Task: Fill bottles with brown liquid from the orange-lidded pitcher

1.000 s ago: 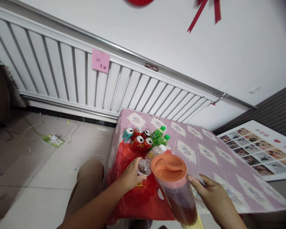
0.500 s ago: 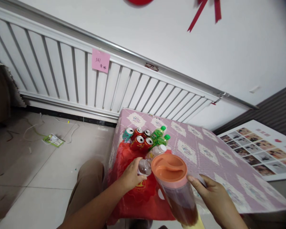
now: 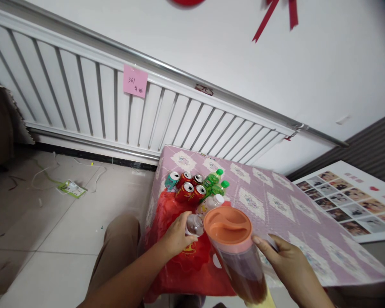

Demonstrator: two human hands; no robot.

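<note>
My right hand [image 3: 277,254] is closed around the handle of a clear pitcher [image 3: 244,273] with an orange lid [image 3: 227,224]. The pitcher is tilted, its lid end toward the left, and brown liquid lies in its lower part. My left hand [image 3: 178,235] grips a small clear bottle [image 3: 195,225], whose mouth is right beside the pitcher's rim. Whether the two touch, or liquid is flowing, I cannot tell. Just beyond stands a clear bottle with a white cap [image 3: 218,199], partly hidden by the pitcher. A white round cap [image 3: 217,261] lies near the pitcher's left side.
Several red cans [image 3: 185,192], a teal can [image 3: 172,181] and green-capped bottles [image 3: 215,185] stand together behind my hands. Under them are a red plastic sheet [image 3: 167,265] and a purple patterned tablecloth [image 3: 250,201]. A white radiator [image 3: 179,115] runs along the wall.
</note>
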